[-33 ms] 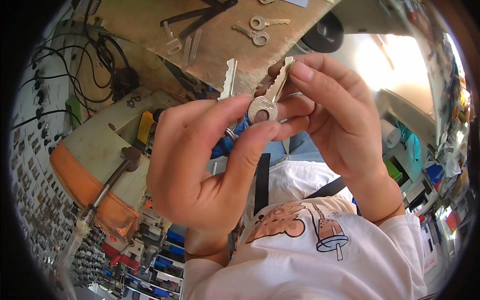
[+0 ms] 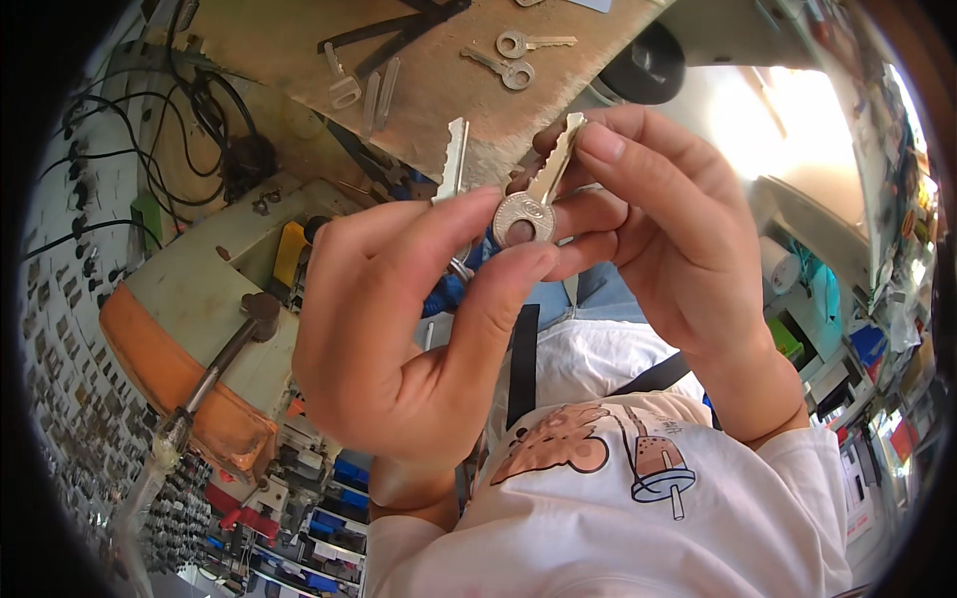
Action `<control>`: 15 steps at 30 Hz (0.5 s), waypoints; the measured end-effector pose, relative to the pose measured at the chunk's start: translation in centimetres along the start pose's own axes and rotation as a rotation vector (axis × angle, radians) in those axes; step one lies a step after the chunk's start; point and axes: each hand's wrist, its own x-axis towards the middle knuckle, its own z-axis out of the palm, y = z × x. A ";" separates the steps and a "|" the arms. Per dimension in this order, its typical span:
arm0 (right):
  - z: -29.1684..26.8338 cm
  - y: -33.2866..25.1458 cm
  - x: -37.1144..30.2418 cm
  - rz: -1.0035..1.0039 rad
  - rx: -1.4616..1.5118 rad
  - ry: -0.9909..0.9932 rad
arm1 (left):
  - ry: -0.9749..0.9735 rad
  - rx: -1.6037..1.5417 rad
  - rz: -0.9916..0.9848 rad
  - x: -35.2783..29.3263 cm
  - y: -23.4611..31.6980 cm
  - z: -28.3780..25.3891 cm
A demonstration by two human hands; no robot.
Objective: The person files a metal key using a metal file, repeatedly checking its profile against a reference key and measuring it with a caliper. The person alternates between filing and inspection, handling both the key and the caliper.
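Observation:
A round-headed key [image 2: 543, 189] stands tilted between my two hands, its toothed blade pointing up and to the right. My left hand [image 2: 399, 309] is closed, thumb and forefinger pinching the head of that key. Behind the left forefinger rises the blade of a second toothed key [image 2: 453, 159], its head hidden by the fingers. Part of a metal ring [image 2: 461, 269] shows in the gap under that forefinger. With its thumb beside the blade tip and other fingers behind the blade, my right hand [image 2: 668, 209] is closed on the round-headed key too.
Several loose keys, among them a round-headed key [image 2: 513, 75], lie on the worn wooden board [image 2: 429, 90] ahead, near black flat strips [image 2: 399, 28]. At left stands a grey and orange machine [image 2: 189, 299] with a lever [image 2: 224, 359]. Black cables [image 2: 179, 110] hang at far left.

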 end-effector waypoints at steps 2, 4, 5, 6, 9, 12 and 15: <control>-0.3 -0.1 -0.1 0.010 -0.014 -0.002 | -0.011 0.026 0.005 -0.1 0.2 0.0; -0.4 0.0 -0.1 0.020 -0.022 -0.001 | -0.004 0.053 0.008 -0.3 0.2 0.0; -0.4 0.1 -0.1 0.026 -0.023 0.002 | 0.001 0.065 0.008 -0.4 0.1 0.1; -0.4 0.0 0.0 0.025 -0.029 -0.006 | 0.002 0.101 0.028 -0.4 0.0 0.1; -1.2 1.3 1.1 -0.050 -0.060 0.015 | 0.091 0.211 0.047 -0.4 -1.5 -0.1; -2.1 1.7 1.8 -0.153 -0.122 0.183 | 0.343 0.315 0.052 3.0 -4.5 -1.9; -2.2 2.1 1.8 -0.207 -0.175 0.172 | 0.452 0.314 0.078 8.1 -6.8 -4.8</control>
